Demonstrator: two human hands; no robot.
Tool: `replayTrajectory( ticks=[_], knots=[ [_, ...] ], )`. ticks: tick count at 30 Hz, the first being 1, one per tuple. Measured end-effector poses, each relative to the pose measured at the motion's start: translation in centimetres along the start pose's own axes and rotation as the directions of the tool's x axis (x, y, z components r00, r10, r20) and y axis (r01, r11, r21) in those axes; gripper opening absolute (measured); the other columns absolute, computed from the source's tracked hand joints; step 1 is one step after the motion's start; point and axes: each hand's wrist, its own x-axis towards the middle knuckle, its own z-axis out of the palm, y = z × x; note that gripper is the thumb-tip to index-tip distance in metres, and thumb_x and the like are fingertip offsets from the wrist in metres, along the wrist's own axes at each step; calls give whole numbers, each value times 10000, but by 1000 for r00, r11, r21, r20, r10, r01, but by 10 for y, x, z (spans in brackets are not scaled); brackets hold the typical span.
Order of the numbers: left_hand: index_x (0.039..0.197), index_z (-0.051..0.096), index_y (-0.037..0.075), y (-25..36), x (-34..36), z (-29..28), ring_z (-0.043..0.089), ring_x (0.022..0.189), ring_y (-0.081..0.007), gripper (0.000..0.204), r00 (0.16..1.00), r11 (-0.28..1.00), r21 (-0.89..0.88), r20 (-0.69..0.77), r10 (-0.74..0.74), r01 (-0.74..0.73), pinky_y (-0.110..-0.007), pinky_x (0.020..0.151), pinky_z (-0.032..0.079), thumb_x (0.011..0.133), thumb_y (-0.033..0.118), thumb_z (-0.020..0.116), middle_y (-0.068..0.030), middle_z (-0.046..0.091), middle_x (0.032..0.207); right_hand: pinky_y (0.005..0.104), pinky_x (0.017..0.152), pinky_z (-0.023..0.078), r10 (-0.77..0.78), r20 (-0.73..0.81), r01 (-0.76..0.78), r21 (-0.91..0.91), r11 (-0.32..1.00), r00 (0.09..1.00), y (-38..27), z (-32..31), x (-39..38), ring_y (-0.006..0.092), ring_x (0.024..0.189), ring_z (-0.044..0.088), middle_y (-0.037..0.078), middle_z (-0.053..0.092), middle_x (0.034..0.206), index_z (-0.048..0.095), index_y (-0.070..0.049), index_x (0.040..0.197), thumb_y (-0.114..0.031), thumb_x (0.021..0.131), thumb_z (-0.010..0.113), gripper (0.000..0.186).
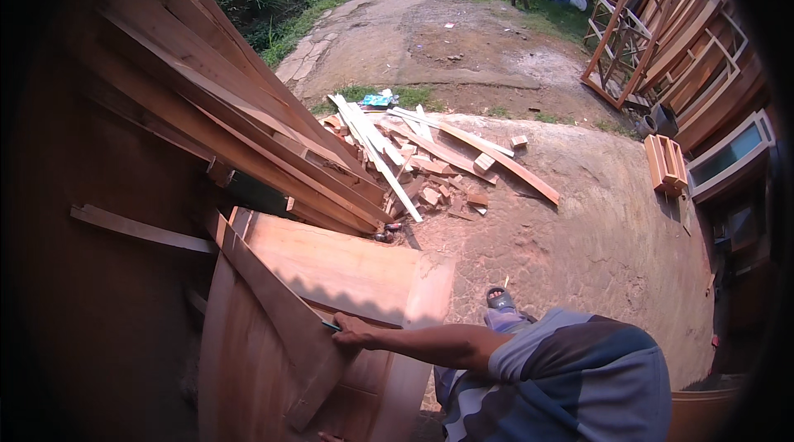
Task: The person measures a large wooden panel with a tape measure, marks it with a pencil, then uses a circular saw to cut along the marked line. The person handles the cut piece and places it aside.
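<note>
A wooden panel, like a door leaf with raised sections, lies below me at the lower left. Across it rests a brown board, narrow at its far end and broad at the near end. From the right, my right hand reaches to the board's edge. Its fingers are closed on a thin teal-tipped stick, which looks like a pencil. Of my left hand only a bit of finger shows at the lower edge, beside the board's near end; the remainder is out of the picture.
Long planks lean at the left. Beyond the panel lies a heap of wood offcuts. Wooden frames stand at the far right, near a small slatted wooden piece and a glazed frame. My sandalled foot rests on the ground.
</note>
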Motion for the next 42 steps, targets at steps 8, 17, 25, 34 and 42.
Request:
replayTrajectory(
  ticks=[8,17,25,34,42],
  knots=[
    [1495,425,-13,180,-66,-12,427,1368,-466,1045,702,772,-97,357,616,-628,-581,1136,343,741,594,819,-292,468,1441,447,887,520,-144,26,146,-172,974,989,27,-133,-61,369,1054,658,237,676,1090,619,22,1175,-279,817,609,468],
    [1594,319,125,240,-226,17,411,1314,-471,1150,438,592,-84,592,677,-801,-567,1110,369,674,499,900,-230,282,1597,310,802,506,67,70,-80,206,975,995,109,-223,-157,128,922,609,26,657,977,647,-32,1167,-309,957,660,348],
    [1594,333,162,240,-294,50,366,1331,-462,1098,547,679,-39,561,622,-733,-573,1117,325,687,423,894,-225,243,1634,400,811,529,86,-186,-116,-160,980,979,138,-268,-204,208,896,668,83,718,903,707,-27,1031,-478,913,686,467],
    [1575,372,186,264,-303,56,395,1321,-448,1015,592,678,21,508,626,-735,-622,1132,281,728,483,846,-214,280,1633,307,708,512,64,-31,-51,320,946,997,145,-271,-197,141,783,636,50,705,954,633,-52,1253,-309,923,766,439],
    [1605,304,146,284,-259,63,221,1516,-461,1111,519,673,-79,572,635,-736,-601,1237,162,704,464,870,-264,257,1634,236,424,262,234,3,-201,526,826,972,129,-260,-175,38,482,372,-6,629,818,594,-91,1281,-300,955,717,406]
  ],
)
